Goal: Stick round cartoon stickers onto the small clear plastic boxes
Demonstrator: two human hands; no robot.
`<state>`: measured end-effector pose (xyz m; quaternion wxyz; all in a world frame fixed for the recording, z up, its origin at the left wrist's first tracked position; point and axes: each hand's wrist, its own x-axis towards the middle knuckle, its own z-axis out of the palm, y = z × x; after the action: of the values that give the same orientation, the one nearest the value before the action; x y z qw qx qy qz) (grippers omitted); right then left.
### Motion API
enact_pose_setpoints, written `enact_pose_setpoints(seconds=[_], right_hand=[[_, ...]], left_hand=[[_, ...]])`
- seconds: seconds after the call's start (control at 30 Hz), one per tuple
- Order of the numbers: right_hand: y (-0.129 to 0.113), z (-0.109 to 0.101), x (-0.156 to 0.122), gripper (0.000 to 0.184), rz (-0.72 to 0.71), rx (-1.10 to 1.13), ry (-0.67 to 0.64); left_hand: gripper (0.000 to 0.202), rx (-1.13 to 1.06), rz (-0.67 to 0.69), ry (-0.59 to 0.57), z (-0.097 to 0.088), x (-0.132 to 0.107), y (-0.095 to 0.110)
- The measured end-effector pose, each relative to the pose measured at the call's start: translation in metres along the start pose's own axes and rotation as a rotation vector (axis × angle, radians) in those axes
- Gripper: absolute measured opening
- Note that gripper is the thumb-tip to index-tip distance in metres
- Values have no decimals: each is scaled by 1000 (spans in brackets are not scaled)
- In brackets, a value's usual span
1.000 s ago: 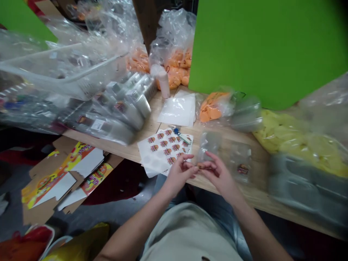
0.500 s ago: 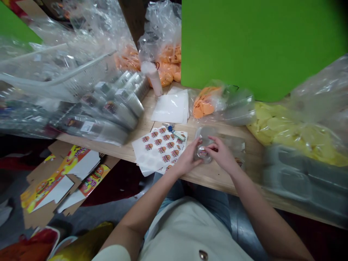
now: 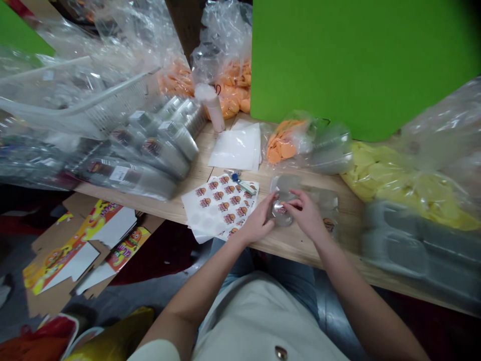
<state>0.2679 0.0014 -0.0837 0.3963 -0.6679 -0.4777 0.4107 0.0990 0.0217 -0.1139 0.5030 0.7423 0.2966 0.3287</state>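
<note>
On the wooden table, a small clear plastic container (image 3: 284, 182) lies open between my hands, with a round burger-print sticker (image 3: 280, 207) on its near part. My left hand (image 3: 260, 220) grips the container's left edge, thumb below and fingers above. Bunched together, the fingertips of my right hand (image 3: 306, 213) touch the sticker's right side. Left of my hands lies a sticker sheet (image 3: 221, 200) with rows of burger prints and some bare spots. A second clear container (image 3: 326, 200) with a burger sticker is partly behind my right hand.
A blue-and-green cutter-like tool (image 3: 244, 185) rests on the sheet. Stacked clear containers (image 3: 150, 150) fill the left side; grey-looking clear trays (image 3: 398, 240) stand right. Behind are white sheets (image 3: 236, 148), bagged orange pieces (image 3: 281, 145), bagged yellow pieces (image 3: 391, 175) and a green panel (image 3: 356, 65).
Both hands stay at the container almost unmoved. My right hand has shifted very slightly, and the sticker on the second container shows more. The view has turned a little.
</note>
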Motion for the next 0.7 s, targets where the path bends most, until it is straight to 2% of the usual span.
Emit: enact_pose_setpoints(seconds=[0.2, 0.4, 0.6, 0.7], right_hand=[[-1, 1, -3, 54, 30, 35, 22], [-3, -1, -4, 55, 81, 116, -9], [6, 4, -1, 46, -48, -58, -9], [6, 7, -8, 43, -187, -343, 45]], left_hand=[[65, -52, -26, 12, 3, 0, -5], [63, -12, 16, 10, 3, 0, -7], [53, 84, -26, 73, 7, 4, -1], [50, 170, -16, 116, 12, 6, -1]])
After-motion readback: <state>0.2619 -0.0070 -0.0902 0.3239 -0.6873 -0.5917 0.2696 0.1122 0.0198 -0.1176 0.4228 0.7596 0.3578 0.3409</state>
